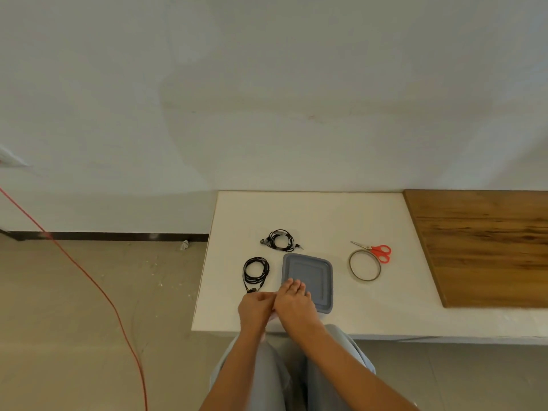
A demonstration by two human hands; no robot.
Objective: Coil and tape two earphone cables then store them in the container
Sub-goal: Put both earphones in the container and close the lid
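Note:
Two black earphone cables lie coiled on the white table: one coil [281, 240] further back, the other coil [256, 272] left of a grey-blue lidded container [311, 274]. My right hand [293, 301] rests flat on the near left corner of the container lid, fingers spread. My left hand [255, 308] sits beside it at the table's front, fingers curled against the right hand; whether it holds anything is hidden. A roll of tape [364, 265] and red-handled scissors [375, 251] lie right of the container.
A wooden board [486, 247] covers the right part of the white table [370, 310]. A red cord [89, 277] runs across the floor on the left. My grey-trousered legs are below the table edge.

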